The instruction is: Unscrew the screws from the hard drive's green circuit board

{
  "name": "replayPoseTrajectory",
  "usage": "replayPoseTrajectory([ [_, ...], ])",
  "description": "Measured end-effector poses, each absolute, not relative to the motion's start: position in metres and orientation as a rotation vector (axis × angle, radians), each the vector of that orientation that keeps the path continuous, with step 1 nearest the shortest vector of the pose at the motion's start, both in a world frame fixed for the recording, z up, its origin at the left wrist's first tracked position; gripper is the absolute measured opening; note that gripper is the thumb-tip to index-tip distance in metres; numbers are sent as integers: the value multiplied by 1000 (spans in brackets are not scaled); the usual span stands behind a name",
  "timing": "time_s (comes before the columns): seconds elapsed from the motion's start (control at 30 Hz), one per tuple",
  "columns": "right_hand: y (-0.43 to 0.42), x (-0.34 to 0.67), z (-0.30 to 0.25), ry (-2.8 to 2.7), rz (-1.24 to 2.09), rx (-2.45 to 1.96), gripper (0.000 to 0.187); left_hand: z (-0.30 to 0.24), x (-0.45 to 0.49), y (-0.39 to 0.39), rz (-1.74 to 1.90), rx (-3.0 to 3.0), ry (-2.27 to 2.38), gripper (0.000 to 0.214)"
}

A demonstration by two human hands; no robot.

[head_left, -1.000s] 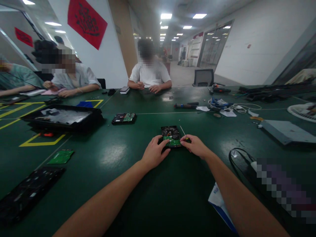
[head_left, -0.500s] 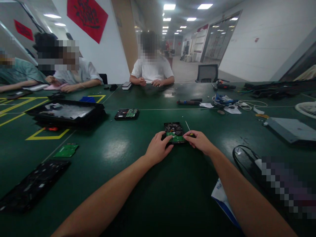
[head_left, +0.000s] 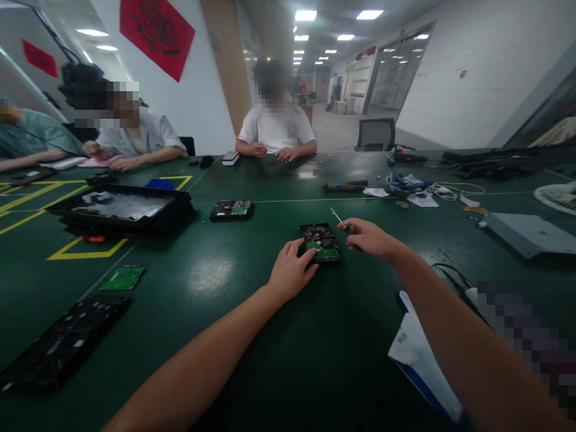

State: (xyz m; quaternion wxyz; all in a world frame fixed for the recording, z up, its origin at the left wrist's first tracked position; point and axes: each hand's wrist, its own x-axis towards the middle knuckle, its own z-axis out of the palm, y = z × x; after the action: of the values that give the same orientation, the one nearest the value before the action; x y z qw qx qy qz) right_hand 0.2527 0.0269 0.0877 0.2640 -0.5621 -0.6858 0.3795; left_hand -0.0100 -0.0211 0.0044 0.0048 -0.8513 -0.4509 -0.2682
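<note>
A hard disk drive (head_left: 320, 234) with a green circuit board lies on the table in front of me. My left hand (head_left: 291, 264) grips its left side, one finger reaching over the board and the thumb at the near edge. My right hand (head_left: 366, 236) is closed around a small screwdriver (head_left: 338, 217), just right of the drive and apart from it. The screwdriver's thin shaft points up and to the left, past the drive's far right corner. Most of its handle is hidden in my fingers.
A second hard drive (head_left: 231, 209) lies further left, near a black tray (head_left: 173, 204). At left are a loose green circuit board (head_left: 122, 278) and a black panel (head_left: 67, 336). A grey metal box (head_left: 531, 234) and a cloth (head_left: 418, 351) are at right. Other people sit across the table.
My right hand has lifted the screwdriver away from the drive's right edge, up and to the right, and its shaft now tilts further left. My left hand stays on the drive.
</note>
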Motion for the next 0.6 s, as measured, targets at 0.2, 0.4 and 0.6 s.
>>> replayPoseTrajectory([
  [0.2,30,233,155,-2143,616,-1424,33,5,0,-22,-851,-2724,-1244,43],
  [0.4,8,216,182,-2040,172,-1255,13,4,0,-14,-885,-2744,-1231,34],
  [0.6,9,229,175,-2057,53,-1341,16,1,0,-4,-981,-2784,-1209,27],
])
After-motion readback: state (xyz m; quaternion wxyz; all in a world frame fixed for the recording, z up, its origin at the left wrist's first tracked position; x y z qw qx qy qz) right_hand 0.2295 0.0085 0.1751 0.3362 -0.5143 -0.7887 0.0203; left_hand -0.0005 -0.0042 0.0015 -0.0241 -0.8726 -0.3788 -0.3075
